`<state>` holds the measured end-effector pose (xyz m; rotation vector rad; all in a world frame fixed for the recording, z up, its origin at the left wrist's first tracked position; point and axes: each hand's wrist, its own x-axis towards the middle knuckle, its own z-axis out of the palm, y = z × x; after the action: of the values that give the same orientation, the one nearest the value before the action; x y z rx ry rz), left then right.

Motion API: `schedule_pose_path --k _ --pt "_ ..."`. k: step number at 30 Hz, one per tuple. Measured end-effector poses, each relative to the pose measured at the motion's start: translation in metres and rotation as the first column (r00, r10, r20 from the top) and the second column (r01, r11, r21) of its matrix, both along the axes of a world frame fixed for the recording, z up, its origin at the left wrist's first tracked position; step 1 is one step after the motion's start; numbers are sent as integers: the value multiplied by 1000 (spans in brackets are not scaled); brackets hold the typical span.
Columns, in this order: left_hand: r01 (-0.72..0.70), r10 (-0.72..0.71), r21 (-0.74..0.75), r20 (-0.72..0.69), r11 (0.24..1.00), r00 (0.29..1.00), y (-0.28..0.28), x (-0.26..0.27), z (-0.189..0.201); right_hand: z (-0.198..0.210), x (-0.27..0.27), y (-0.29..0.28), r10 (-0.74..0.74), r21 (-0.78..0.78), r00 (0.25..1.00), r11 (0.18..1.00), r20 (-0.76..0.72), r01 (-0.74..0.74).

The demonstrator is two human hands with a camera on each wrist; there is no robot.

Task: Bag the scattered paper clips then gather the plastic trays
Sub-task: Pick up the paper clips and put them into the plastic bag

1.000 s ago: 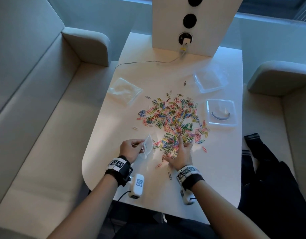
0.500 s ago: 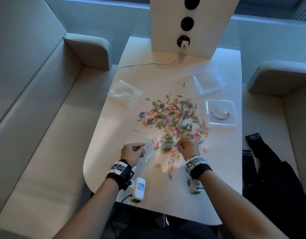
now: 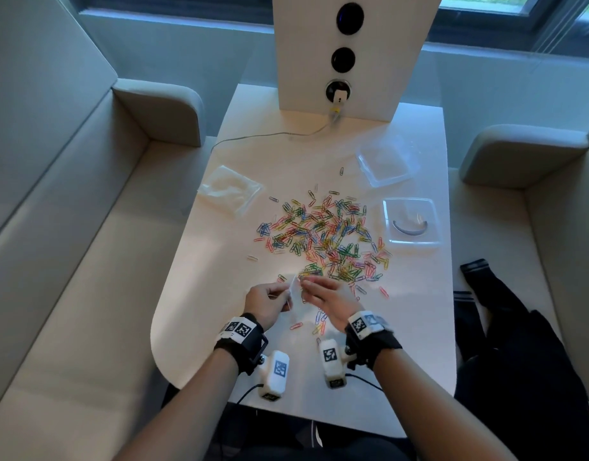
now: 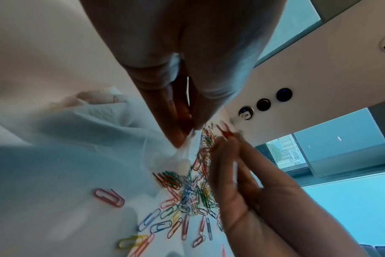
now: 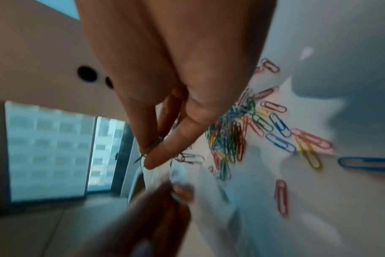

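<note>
Looking down from the head view, the left hand point(image 3: 269, 302) pinches a small clear bag point(image 3: 293, 287) by its edge, fingers curled round it, above the near part of the table point(image 3: 416, 344). The right hand point(image 3: 329, 299) sits just beside it, its fingertips bunched narrow and touching the bag's mouth. The clips point(image 3: 323, 234) lie spread just beyond both sets of fingertips, with a few strays under the right palm. Two trays point(image 3: 411, 221) stand well beyond the right fingers, to their right; one more bag point(image 3: 231, 189) lies far beyond the left fingers.

From the left wrist, the left fingers point(image 4: 176, 121) close on the bag point(image 4: 182, 153) at its rim, thumb against them. The right hand point(image 4: 237, 177) comes in opposite, fingers together, a red clip point(image 4: 225, 133) at their tips just beside the rim. Loose clips point(image 4: 187, 191) lie below and between the two hands.

From the right wrist, blurred, the right thumb and fingers point(image 5: 165, 153) pinch a green clip point(image 5: 151, 148), held directly over the bag point(image 5: 165, 175). The left hand point(image 5: 156, 208) grips the bag from below. Loose clips point(image 5: 235, 132) lie to the right of the fingertips.
</note>
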<state>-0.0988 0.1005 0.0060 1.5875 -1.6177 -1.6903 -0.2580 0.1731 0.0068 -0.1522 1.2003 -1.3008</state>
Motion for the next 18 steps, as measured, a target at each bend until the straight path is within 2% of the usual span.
schedule_pose_path --k 2,4,6,7,9,10,11,12,14,15,16,17,18 --pt "9 -9 -20 6 1000 1000 2 -3 0 -4 15 -2 79 30 974 997 -213 -74" --pt "1 0 -41 35 999 999 2 -2 -1 -8 21 -3 164 64 894 987 -418 -151" --pt "-17 19 -30 38 999 999 3 0 -1 -9 18 -4 248 120 782 968 -572 -219" --pt "-24 26 -32 35 999 999 3 1 -3 -7 16 -4 312 167 692 948 -651 -270" --pt "-10 13 -57 43 998 999 5 1 -1 -3 12 -6 480 314 442 862 -758 -399" --pt "-3 7 -69 47 998 999 6 1 1 0 11 -7 537 360 368 817 -759 -450" --pt "0 4 -79 40 997 999 7 0 1 2 10 -8 568 373 348 789 -746 -488" --pt "4 0 -85 43 996 999 7 1 3 5 9 -10 568 348 393 791 -723 -503" --pt "-12 17 -94 54 996 998 6 5 6 14 3 -13 471 248 610 875 -637 -417" --pt "-37 42 -95 56 995 998 4 9 7 19 -2 -16 397 212 666 915 -631 -344" --pt "-60 66 -97 68 994 995 1 15 9 19 -9 -20 345 206 645 937 -682 -283" --pt "-86 94 -105 72 991 993 -3 21 11 19 -15 -24 334 225 542 939 -771 -259" --pt "-107 117 -113 85 988 990 -7 28 15 16 -19 -28 364 270 385 922 -848 -277"
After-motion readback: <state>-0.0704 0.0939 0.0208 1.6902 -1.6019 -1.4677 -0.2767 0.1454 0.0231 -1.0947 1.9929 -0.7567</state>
